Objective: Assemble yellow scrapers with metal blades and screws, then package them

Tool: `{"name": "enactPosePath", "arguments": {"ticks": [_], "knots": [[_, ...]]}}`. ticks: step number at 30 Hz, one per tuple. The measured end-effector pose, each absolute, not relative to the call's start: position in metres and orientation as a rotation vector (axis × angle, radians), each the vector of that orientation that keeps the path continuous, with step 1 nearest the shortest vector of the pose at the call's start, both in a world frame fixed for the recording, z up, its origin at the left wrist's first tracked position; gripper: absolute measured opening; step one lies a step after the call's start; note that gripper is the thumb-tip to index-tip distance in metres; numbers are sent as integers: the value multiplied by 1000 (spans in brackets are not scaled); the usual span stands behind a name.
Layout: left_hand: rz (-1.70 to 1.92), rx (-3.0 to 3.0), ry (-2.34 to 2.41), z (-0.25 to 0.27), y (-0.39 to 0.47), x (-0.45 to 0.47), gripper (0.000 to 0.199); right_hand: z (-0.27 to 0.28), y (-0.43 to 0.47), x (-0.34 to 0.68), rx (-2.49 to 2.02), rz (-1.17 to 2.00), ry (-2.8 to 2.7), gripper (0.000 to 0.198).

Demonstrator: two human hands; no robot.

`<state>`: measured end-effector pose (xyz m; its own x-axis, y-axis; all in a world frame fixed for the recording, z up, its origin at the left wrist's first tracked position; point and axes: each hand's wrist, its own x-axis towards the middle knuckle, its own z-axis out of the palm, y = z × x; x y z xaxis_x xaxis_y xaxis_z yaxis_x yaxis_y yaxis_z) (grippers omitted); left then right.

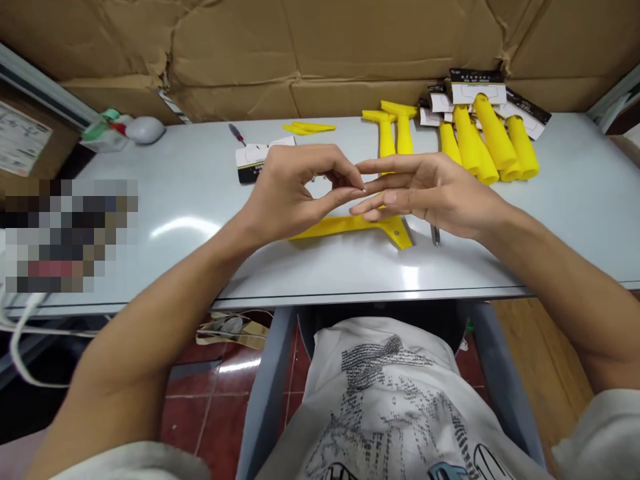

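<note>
My left hand is raised over the table, thumb and forefinger pinched together. A tiny pale tip shows between them, too small to name. Beside it, my right hand has its fingers stretched out and holds nothing visible; its fingertips meet or nearly meet the left pinch. Under both hands lies a yellow scraper, its wide head with a small screw pointing right. Part of its handle is hidden by my left hand. A slim metal tool pokes out below my right hand, mostly covered.
Yellow T-shaped scraper parts lie behind my hands. Several yellow tubes with black-and-white cards are piled at the back right. A card, a small screwdriver, thin yellow strips and a computer mouse lie left. Cardboard walls the back.
</note>
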<state>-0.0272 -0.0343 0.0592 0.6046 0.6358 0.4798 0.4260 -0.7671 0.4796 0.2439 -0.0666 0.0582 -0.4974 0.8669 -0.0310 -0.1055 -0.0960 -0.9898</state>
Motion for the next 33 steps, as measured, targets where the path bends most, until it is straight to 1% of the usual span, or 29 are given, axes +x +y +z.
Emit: {"name": "enactPosePath", "arguments": {"ticks": [4,6,10,12,14,17,19,21,24,27,30,32,33], "knots": [[926,2550,889,52,-34,-23,22,54,-67,243,-874,1697,-1395,39],[905,2544,901,50,-34,-22,22,50,-64,241,-915,1652,-1359,32],[941,2446,904,50,-28,-23,27,43,-55,241,-967,1530,-1329,25],[927,2436,946,51,-19,-30,31,43,-50,245,-1056,1412,-1359,17],[860,2466,1031,51,-6,-39,28,45,-46,251,-1234,1183,-1488,9],[735,2464,1219,47,13,-50,17,52,-44,259,-1519,696,-1783,13],[632,2445,1312,42,21,-53,15,56,-45,262,-1619,507,-1927,14],[552,2456,1350,39,23,-52,15,59,-48,264,-1652,470,-2018,16],[610,2547,1378,40,16,-47,20,60,-50,267,-1663,471,-2142,17],[629,2629,1235,47,-5,-36,26,58,-50,269,-1679,423,-2263,16],[385,2704,1010,48,-27,-23,34,57,-49,268,-1660,378,-2336,23],[231,2756,970,45,-37,-16,43,58,-48,267,-1646,398,-2350,25],[192,2772,970,44,-40,-14,43,60,-48,267,-1643,426,-2346,24]]}}
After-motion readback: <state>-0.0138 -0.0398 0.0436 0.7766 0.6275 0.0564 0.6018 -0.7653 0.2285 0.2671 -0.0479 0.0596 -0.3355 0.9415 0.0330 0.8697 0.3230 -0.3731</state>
